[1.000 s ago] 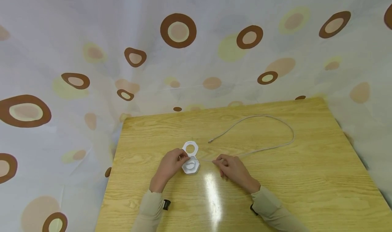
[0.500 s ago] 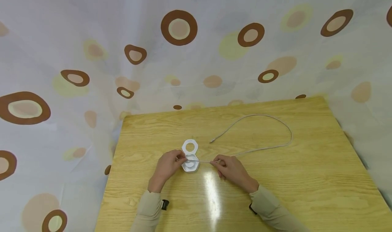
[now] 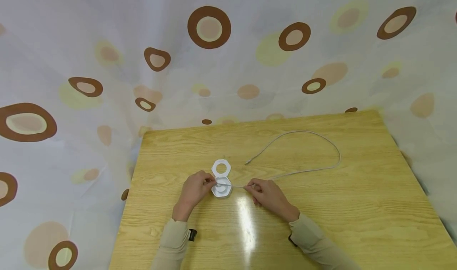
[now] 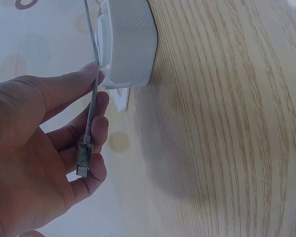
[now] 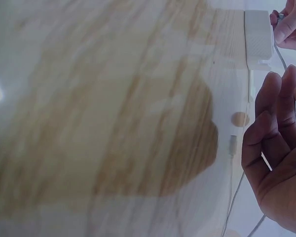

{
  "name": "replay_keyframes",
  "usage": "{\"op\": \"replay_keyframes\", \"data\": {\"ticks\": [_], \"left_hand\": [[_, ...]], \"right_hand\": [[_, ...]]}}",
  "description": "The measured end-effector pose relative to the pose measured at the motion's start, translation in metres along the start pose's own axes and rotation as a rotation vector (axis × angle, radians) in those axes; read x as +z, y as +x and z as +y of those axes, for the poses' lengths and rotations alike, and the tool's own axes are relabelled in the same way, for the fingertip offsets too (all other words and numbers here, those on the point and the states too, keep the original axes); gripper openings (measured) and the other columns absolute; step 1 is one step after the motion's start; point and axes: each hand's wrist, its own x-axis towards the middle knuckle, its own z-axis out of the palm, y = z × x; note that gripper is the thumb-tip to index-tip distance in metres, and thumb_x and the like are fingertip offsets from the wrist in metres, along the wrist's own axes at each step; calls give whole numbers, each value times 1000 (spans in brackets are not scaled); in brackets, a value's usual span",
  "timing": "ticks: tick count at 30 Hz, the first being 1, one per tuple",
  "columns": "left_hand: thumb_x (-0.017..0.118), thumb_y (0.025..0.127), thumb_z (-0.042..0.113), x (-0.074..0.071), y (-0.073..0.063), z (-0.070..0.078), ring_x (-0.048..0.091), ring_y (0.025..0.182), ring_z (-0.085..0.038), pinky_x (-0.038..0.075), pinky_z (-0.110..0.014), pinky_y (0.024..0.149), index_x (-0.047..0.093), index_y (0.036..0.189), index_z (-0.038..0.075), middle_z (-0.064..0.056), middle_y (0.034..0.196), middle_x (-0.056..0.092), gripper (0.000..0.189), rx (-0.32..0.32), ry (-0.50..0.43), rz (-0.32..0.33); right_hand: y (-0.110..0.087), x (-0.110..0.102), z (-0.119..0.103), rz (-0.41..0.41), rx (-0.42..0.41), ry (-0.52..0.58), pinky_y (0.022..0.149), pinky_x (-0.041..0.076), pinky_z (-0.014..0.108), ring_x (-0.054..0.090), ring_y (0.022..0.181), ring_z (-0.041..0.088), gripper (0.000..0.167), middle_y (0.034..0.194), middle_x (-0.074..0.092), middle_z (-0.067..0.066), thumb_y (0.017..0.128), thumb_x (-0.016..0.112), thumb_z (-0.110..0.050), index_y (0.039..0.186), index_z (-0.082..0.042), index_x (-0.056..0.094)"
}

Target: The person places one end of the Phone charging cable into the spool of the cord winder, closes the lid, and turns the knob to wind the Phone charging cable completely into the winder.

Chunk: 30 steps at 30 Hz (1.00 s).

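A thin light-grey charging cable (image 3: 233,186) runs between my two hands, across the open base of a white hexagonal box (image 3: 222,195). The box's lid (image 3: 221,161), with a round hole, lies hinged back behind it. At the box's left side my left hand (image 3: 194,191) pinches the cable close to one end. In the left wrist view, that end's metal plug (image 4: 83,158) hangs along the curled fingers. Right of the box, my right hand (image 3: 270,195) pinches the cable further along; its grip is partly hidden in the right wrist view.
From the right hand the cable loops over the wooden table (image 3: 357,206), and its other plug (image 3: 247,162) lies behind, right of the lid. A patterned sheet (image 3: 246,56) hangs along the table's back and sides.
My left hand has shifted slightly left relative to the box, and my right hand slightly left too. The cable span now crosses the box's opening more plainly. The head view has tilted slightly.
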Motion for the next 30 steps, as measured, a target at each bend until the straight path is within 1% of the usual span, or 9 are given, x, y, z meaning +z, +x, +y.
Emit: {"op": "replay_keyframes", "data": {"ticks": [6, 10, 13, 18, 25, 30], "left_hand": [[78, 96, 21, -6, 0, 5, 57, 74, -9, 47, -24, 63, 82, 94, 14, -1, 90, 71, 8, -4, -22, -22], [77, 97, 21, -9, -2, 6, 59, 77, -10, 49, -25, 67, 81, 93, 14, 0, 91, 71, 9, -6, -43, -45], [77, 97, 22, -9, -3, 5, 60, 79, -10, 50, -27, 70, 80, 92, 15, 1, 91, 71, 9, -6, -57, -62], [78, 97, 22, -9, -5, 3, 61, 80, -10, 52, -29, 72, 80, 91, 15, 2, 91, 72, 10, -9, -61, -73], [78, 97, 23, -8, -5, 2, 61, 80, -10, 52, -30, 73, 79, 91, 15, 2, 92, 72, 10, -25, -62, -80], [78, 97, 24, -7, -3, 1, 60, 79, -10, 51, -29, 73, 80, 91, 16, 3, 92, 72, 10, -43, -65, -108]], "right_hand": [[1, 0, 2, -2, -23, 26, 50, 44, 21, 50, 43, 0, 28, 54, 64, -3, 109, 61, -35, 104, -11, 74], [0, -1, 3, -4, -19, 28, 50, 44, 21, 52, 44, 2, 27, 55, 66, -1, 109, 61, -34, 105, -11, 74], [-1, -1, 3, -6, -12, 28, 50, 46, 21, 56, 45, 6, 27, 57, 66, 0, 108, 61, -33, 106, -10, 74], [-1, -2, 0, -12, -1, 37, 50, 48, 21, 60, 47, 13, 27, 59, 68, 1, 108, 62, -33, 107, -10, 73], [-1, -2, -1, -19, 15, 28, 51, 47, 21, 59, 48, 9, 27, 59, 68, -1, 108, 62, -34, 105, -11, 73], [-1, -2, 0, -24, 23, 26, 50, 47, 21, 56, 47, 5, 27, 60, 68, 0, 108, 62, -35, 105, -11, 73]]}}
